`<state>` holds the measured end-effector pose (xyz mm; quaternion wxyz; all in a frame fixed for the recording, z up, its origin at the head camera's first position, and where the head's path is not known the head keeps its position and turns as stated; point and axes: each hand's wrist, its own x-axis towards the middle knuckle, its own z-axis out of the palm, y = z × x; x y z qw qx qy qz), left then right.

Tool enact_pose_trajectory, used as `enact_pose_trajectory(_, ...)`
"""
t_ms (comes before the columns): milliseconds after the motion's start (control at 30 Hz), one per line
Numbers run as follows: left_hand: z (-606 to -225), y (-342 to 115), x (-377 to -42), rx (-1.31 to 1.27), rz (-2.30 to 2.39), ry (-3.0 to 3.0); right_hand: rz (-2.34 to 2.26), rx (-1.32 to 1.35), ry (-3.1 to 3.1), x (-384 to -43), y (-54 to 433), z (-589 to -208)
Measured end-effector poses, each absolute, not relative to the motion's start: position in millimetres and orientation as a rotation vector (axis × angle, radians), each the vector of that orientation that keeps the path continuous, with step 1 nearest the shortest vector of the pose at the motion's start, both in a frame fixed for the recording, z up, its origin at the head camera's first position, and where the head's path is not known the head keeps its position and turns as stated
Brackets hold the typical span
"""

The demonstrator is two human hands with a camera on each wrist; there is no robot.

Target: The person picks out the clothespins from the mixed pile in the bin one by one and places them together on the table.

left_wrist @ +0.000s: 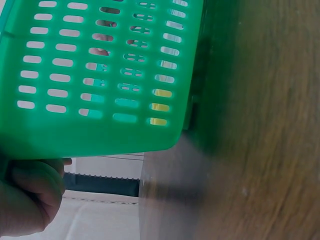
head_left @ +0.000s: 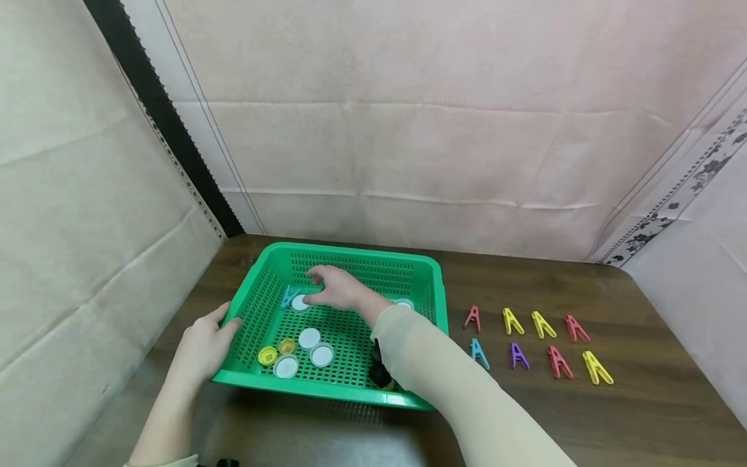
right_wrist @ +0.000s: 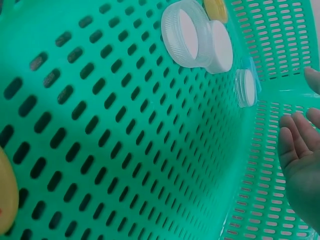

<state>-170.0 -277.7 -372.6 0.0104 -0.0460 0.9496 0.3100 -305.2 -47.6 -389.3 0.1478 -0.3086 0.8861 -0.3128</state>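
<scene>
A green plastic basket (head_left: 327, 393) with slotted walls stands on the table. My left hand (head_left: 204, 342) grips its left rim, and in the left wrist view that hand (left_wrist: 37, 192) is at the rim beside the outer wall. My right hand (head_left: 338, 289) reaches inside the basket with loosely bent fingers, holding nothing. Close to its fingertips are a light blue A-shaped clip (head_left: 286, 297) and a white cap (head_left: 299, 303). The right wrist view shows the right hand (right_wrist: 305, 165) apart from the white cap (right_wrist: 246, 89) on the basket floor.
Several white caps (head_left: 321, 355) and a yellow cap (head_left: 267, 355) lie in the basket. To its right, A-shaped clips stand in two rows, including a purple clip (head_left: 519, 356) and a blue clip (head_left: 479, 354). Cloth walls (head_left: 408, 162) enclose the wooden table (head_left: 607, 292).
</scene>
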Motion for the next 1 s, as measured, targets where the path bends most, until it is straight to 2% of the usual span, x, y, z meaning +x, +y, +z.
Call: enact_pose_trajectory(1000, -374.2, -274.9, -168.5, -0.221, 1.023, 2.945, -0.774, -0.940, 2.570, -316.2, -81.9, -408.2)
